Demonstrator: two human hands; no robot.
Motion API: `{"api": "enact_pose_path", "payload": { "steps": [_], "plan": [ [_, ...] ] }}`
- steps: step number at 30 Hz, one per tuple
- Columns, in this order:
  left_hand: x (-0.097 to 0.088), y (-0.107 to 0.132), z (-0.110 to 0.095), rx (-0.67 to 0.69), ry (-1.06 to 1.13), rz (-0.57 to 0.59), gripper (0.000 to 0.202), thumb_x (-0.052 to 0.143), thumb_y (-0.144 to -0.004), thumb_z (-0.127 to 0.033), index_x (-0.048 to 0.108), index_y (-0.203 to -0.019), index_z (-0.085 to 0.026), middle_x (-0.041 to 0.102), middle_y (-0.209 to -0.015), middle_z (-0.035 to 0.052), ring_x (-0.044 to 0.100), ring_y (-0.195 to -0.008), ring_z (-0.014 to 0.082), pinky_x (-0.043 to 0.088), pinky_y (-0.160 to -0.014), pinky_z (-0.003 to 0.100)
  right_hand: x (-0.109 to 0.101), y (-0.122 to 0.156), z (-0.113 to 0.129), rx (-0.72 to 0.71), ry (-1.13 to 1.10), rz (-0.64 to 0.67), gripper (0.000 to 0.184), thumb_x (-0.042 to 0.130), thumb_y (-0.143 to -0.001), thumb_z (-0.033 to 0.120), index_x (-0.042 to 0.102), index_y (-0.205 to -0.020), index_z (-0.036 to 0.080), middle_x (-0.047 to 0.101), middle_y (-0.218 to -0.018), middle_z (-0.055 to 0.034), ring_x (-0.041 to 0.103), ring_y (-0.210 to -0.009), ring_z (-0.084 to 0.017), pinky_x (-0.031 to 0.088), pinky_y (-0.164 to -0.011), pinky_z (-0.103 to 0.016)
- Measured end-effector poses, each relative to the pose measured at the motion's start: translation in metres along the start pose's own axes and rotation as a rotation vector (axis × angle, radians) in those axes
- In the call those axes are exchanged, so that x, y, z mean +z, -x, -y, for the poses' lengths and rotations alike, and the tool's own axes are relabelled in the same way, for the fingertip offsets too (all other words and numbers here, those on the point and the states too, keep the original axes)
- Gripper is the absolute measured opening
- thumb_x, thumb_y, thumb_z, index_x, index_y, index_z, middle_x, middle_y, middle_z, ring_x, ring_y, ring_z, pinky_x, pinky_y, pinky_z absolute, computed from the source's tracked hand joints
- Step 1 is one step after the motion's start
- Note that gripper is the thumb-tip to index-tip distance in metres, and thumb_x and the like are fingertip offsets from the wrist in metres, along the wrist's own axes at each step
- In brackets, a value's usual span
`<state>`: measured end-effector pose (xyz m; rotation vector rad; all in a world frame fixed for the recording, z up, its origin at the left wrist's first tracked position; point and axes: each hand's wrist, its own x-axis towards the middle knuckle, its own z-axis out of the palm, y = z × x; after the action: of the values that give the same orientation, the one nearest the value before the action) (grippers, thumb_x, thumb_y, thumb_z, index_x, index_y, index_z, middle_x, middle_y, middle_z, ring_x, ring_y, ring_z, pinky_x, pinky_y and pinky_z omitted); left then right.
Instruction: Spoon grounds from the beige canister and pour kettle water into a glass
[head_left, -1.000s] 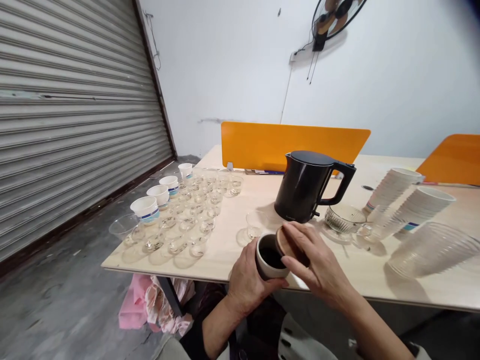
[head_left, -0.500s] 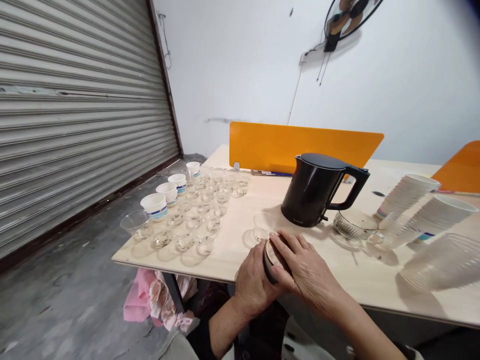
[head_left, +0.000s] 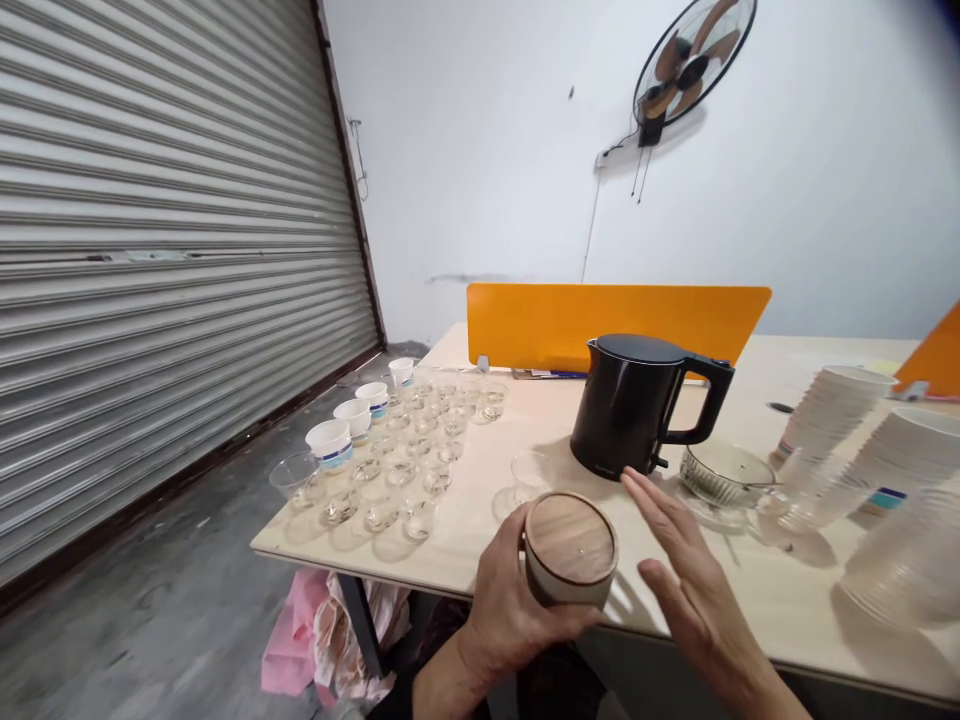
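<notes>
My left hand [head_left: 510, 590] is wrapped round a canister [head_left: 571, 545] with a flat wooden lid and a pale side, held up at the table's front edge. The lid sits on top and faces me. My right hand [head_left: 694, 580] is off the canister, to its right, fingers stretched out and holding nothing. Just behind the canister stands a clear plastic cup [head_left: 531, 474]. A black electric kettle [head_left: 628, 410] stands beyond my hands, its handle pointing right. A ribbed glass bowl [head_left: 724, 472] is right of the kettle.
Rows of clear cups [head_left: 401, 472] cover the table's left side, with several white paper cups [head_left: 330, 442] along the edge. Stacked paper cups [head_left: 836, 410] and stacked plastic cups [head_left: 904, 565] are at right. An orange divider [head_left: 540, 325] stands behind the kettle.
My right hand has lifted off the canister's lid and moved right, fingers now straight. My left hand has raised the canister towards me. The view has tilted upward a little.
</notes>
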<state>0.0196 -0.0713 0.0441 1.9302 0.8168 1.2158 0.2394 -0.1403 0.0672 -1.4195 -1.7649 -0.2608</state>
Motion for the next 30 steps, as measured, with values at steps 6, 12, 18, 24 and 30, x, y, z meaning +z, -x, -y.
{"api": "enact_pose_path", "payload": {
  "steps": [6, 12, 18, 24, 30],
  "plan": [
    [-0.028, -0.067, -0.024, 0.024, 0.128, -0.232, 0.086, 0.094, -0.063, -0.044, 0.054, -0.136, -0.022, 0.069, -0.129, 0.0111, 0.066, -0.118, 0.0318, 0.056, -0.101, 0.043, 0.005, 0.029, -0.054, 0.229, -0.037, -0.109, 0.049, 0.045, -0.102, 0.051, 0.062, -0.142, 0.030, 0.063, -0.145, -0.0073, 0.056, -0.136, -0.033, 0.051, -0.109, -0.054],
    [-0.021, -0.156, 0.009, 0.038, 0.173, -0.277, 0.080, 0.094, -0.063, -0.044, 0.058, -0.131, -0.020, 0.071, -0.126, 0.0107, 0.068, -0.114, 0.0294, 0.057, -0.093, 0.039, 0.030, 0.053, -0.081, 0.279, -0.114, -0.085, 0.042, 0.045, -0.103, 0.049, 0.071, -0.128, 0.028, 0.072, -0.131, -0.0073, 0.065, -0.123, -0.029, 0.057, -0.102, -0.050],
    [-0.002, -0.198, 0.053, 0.013, 0.176, -0.217, 0.081, 0.096, -0.060, -0.038, 0.059, -0.129, -0.019, 0.071, -0.126, 0.0118, 0.067, -0.118, 0.0297, 0.053, -0.101, 0.042, 0.031, 0.057, -0.084, 0.213, -0.110, -0.063, 0.039, 0.047, -0.103, 0.045, 0.073, -0.127, 0.028, 0.071, -0.133, -0.0077, 0.065, -0.123, -0.029, 0.060, -0.099, -0.047],
    [0.012, -0.192, 0.073, -0.025, 0.148, -0.257, 0.079, 0.097, -0.060, -0.040, 0.060, -0.127, -0.018, 0.072, -0.123, 0.0117, 0.068, -0.115, 0.0288, 0.055, -0.097, 0.040, 0.033, 0.061, -0.085, 0.171, -0.115, -0.069, 0.037, 0.049, -0.103, 0.043, 0.071, -0.130, 0.031, 0.070, -0.135, -0.0066, 0.065, -0.124, -0.030, 0.061, -0.096, -0.048],
    [0.022, -0.185, 0.085, -0.103, 0.071, -0.308, 0.075, 0.097, -0.061, -0.038, 0.060, -0.123, -0.018, 0.073, -0.120, 0.0114, 0.069, -0.111, 0.0277, 0.056, -0.095, 0.040, 0.033, 0.061, -0.082, 0.135, -0.124, -0.079, 0.035, 0.051, -0.102, 0.041, 0.071, -0.130, 0.032, 0.070, -0.135, -0.0044, 0.066, -0.123, -0.029, 0.062, -0.094, -0.046]
  ]
}}
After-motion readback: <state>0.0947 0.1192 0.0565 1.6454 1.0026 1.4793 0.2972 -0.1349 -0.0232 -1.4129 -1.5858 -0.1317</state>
